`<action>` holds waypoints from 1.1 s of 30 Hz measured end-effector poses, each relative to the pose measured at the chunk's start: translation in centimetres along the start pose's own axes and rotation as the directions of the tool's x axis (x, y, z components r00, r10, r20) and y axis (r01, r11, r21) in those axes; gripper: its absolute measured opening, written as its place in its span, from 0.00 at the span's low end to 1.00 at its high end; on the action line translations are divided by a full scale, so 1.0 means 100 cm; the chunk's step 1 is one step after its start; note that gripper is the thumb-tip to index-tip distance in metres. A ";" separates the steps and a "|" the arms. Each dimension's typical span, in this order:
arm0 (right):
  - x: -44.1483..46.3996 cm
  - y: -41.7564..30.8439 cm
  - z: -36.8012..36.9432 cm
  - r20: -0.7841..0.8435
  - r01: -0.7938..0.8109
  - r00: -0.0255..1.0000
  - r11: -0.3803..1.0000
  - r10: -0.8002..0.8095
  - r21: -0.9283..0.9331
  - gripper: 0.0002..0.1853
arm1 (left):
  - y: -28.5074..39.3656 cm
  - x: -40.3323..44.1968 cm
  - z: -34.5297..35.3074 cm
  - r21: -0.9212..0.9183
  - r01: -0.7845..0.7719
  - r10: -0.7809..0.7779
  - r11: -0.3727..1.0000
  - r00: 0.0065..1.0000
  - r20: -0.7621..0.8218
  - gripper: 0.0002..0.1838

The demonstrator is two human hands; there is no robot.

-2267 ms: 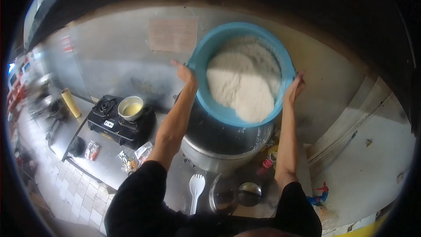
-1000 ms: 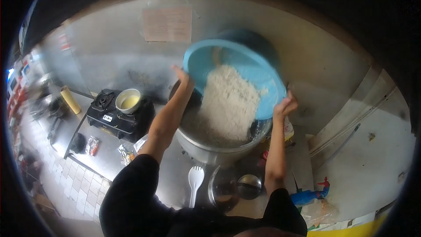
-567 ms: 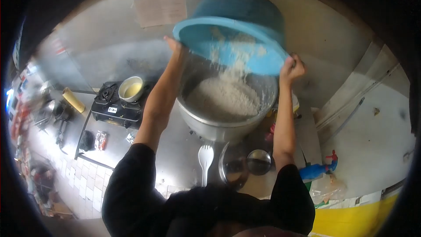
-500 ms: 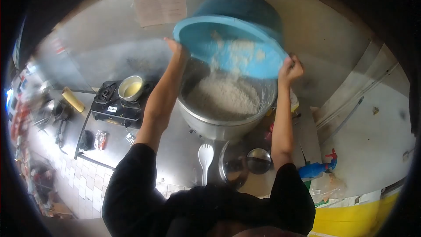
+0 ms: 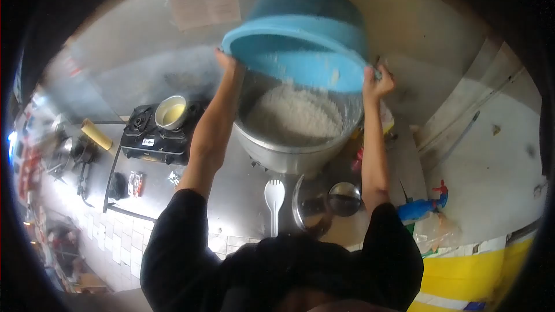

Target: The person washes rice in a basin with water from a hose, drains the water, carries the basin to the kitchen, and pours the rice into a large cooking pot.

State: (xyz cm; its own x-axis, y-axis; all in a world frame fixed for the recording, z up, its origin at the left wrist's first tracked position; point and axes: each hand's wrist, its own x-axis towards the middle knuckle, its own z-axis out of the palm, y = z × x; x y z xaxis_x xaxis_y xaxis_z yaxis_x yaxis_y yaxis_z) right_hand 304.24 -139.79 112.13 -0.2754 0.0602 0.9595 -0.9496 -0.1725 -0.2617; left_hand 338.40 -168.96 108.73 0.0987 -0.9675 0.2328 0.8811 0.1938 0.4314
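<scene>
A large blue plastic basin is tipped on its side above a big metal pot. My left hand grips the basin's rim at the left, and my right hand is closed on the rim at the right. White, grainy stuff like cooked rice or flour is heaped in the pot. Only some bits of it cling to the basin's inner wall. The basin's mouth faces down toward me, and its lower edge overlaps the pot's far rim from here.
Left of the pot stands a black gas stove with a small pot of yellowish liquid. A white slotted serving spoon, a metal lid and a steel bowl lie in front. A blue spray bottle is at the right.
Most of the white stuff that clung inside the basin has dropped into the pot. The basin, in both hands, has shifted slightly up and left in view.
</scene>
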 end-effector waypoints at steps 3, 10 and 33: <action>-0.009 -0.015 -0.022 0.115 -0.182 0.978 0.983 0.176 0.038 0.31 | -0.014 -0.006 -0.023 0.105 0.043 -0.031 0.994 0.993 -0.114 0.34; 0.009 -0.040 -0.012 0.044 0.055 0.997 0.977 -0.065 0.208 0.31 | 0.029 -0.023 0.010 -0.047 0.020 -0.026 0.999 0.992 -0.126 0.33; 0.041 -0.143 -0.024 -0.058 0.176 0.983 0.984 -0.176 -0.009 0.20 | 0.025 -0.254 0.272 -0.542 0.189 0.039 0.819 0.924 0.381 0.30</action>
State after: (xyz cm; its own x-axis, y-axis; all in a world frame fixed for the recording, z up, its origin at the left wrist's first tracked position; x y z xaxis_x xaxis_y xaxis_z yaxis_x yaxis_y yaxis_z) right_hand 316.32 -134.69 119.57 -0.1117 0.1470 0.9828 -0.9845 -0.1506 -0.0894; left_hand 325.55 -139.46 127.55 -0.0508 -0.8241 0.5642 0.9908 -0.1125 -0.0752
